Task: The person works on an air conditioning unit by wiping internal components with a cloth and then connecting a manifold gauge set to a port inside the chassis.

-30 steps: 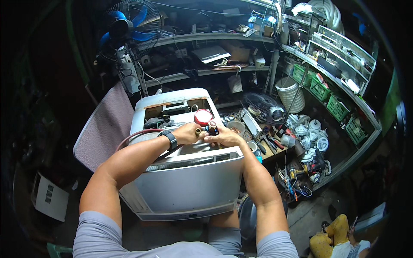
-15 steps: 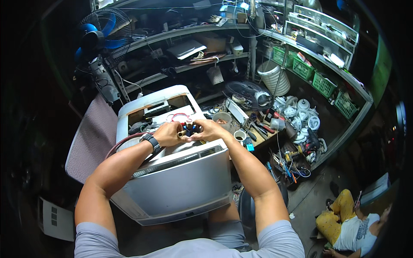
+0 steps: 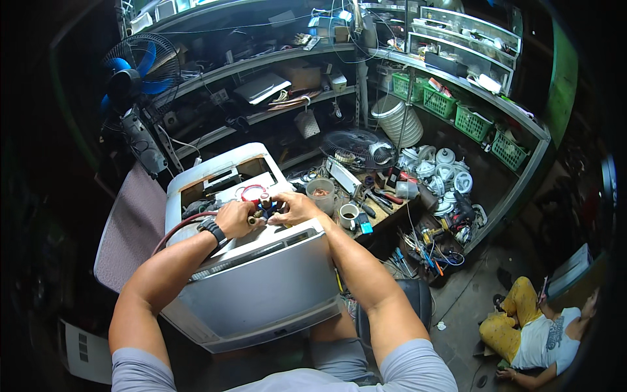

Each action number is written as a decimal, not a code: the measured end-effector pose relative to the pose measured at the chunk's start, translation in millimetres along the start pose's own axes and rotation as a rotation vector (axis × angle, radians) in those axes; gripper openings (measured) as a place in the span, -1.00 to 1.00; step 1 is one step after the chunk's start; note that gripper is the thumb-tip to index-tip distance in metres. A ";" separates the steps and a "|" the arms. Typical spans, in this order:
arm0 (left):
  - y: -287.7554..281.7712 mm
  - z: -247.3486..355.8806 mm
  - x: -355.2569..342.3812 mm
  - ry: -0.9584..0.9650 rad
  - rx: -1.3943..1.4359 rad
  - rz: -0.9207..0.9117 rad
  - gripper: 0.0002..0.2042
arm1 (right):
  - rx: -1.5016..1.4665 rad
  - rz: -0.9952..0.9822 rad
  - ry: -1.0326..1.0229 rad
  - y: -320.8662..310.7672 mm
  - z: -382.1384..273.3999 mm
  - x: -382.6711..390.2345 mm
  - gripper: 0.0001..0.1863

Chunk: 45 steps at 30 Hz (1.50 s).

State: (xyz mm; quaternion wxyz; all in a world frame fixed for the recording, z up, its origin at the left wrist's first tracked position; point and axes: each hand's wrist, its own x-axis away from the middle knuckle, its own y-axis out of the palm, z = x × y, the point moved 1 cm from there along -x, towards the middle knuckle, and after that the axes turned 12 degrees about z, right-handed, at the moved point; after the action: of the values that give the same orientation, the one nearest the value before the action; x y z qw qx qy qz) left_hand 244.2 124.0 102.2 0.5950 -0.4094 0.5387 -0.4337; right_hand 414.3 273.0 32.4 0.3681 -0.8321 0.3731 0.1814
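A white, box-shaped air-conditioner unit with an open top stands before me. Over its top, both hands are at a small gauge manifold with brass fittings, a blue part and a red-rimmed gauge. My left hand, below a dark wristwatch, is closed round the manifold's left side. My right hand grips its right side with bent fingers; the fingertips are partly hidden. A dark red hose curves from beside my left hand over the unit's left edge.
Right of the unit, a low bench holds a clear tub, a mug, pliers and a pile of white round parts. Shelves with green baskets stand behind. A person sits on the floor at lower right.
The whole view has shifted, so the scene sits a little further left. My right hand's fingers have parted slightly from my left hand, showing more of the manifold between them.
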 end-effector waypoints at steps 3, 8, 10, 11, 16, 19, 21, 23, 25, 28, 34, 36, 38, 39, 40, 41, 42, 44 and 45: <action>-2.5 0.1 -3.7 -0.093 -0.009 -0.070 -0.58 | 0.004 0.037 -0.063 1.8 3.0 0.4 -0.30; -8.5 -7.6 -4.4 -0.137 0.209 -0.238 -0.49 | -0.013 0.024 -0.038 2.1 -0.5 0.4 -0.33; -9.7 3.8 0.7 0.005 -0.034 -0.065 -0.50 | -0.015 0.049 -0.060 0.8 4.7 2.7 -0.33; -6.6 1.7 3.5 0.020 -0.028 0.020 -0.53 | -0.021 0.063 -0.080 2.0 2.4 2.3 -0.33; -1.4 -12.2 -0.8 -0.153 0.224 -0.234 -0.55 | -0.044 0.043 -0.044 6.0 0.7 2.2 -0.39; -3.7 -14.7 -6.3 -0.139 0.380 -0.328 -0.45 | -0.025 0.087 -0.121 4.3 4.9 2.0 -0.40; -15.1 1.8 -2.2 -0.047 0.064 -0.256 -0.48 | -0.029 0.072 -0.090 6.2 4.2 0.7 -0.40; -12.3 4.5 0.8 -0.038 0.017 -0.116 -0.50 | -0.025 0.074 -0.092 4.4 5.3 1.2 -0.41; -9.6 3.2 -2.2 -0.067 0.024 -0.085 -0.53 | -0.027 0.076 -0.094 4.5 7.0 0.7 -0.42; -0.3 -13.0 -5.6 -0.072 0.170 -0.145 -0.55 | -0.001 0.081 -0.113 6.8 5.7 0.3 -0.41; -14.3 5.8 -1.3 -0.008 0.014 -0.151 -0.53 | -0.018 0.089 -0.091 5.9 11.2 1.9 -0.42; -8.8 6.5 -1.7 -0.012 -0.012 -0.138 -0.54 | -0.021 0.099 -0.125 5.8 12.6 1.1 -0.42; -9.7 5.7 -3.3 -0.029 -0.039 -0.167 -0.55 | -0.024 0.098 -0.113 6.1 11.6 1.2 -0.43; -10.8 -0.2 -4.5 -0.033 -0.041 -0.170 -0.55 | -0.026 0.095 -0.103 7.5 9.2 0.8 -0.43; -9.4 -10.9 -5.1 -0.107 0.185 -0.254 -0.54 | -0.032 0.093 -0.103 9.4 6.6 0.2 -0.43; -8.8 -15.3 -6.6 -0.174 0.415 -0.334 -0.53 | -0.038 0.086 -0.106 9.4 6.6 -0.2 -0.43; -6.8 -17.3 -7.4 -0.181 0.457 -0.358 -0.49 | -0.044 0.078 -0.110 9.7 6.6 -0.6 -0.43; -14.3 -0.7 -4.6 -0.147 0.267 -0.306 -0.48 | -0.029 0.092 -0.119 9.2 9.8 -0.8 -0.43; -18.7 9.0 -4.1 -0.113 0.077 -0.252 -0.47 | -0.015 0.107 -0.129 8.2 13.2 0.0 -0.44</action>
State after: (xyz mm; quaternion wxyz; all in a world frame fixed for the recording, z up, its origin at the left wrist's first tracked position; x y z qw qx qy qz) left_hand 251.6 122.7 122.0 0.5805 -0.4744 0.4317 -0.5017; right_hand 407.7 279.1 19.7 0.3752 -0.8003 0.3911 0.2566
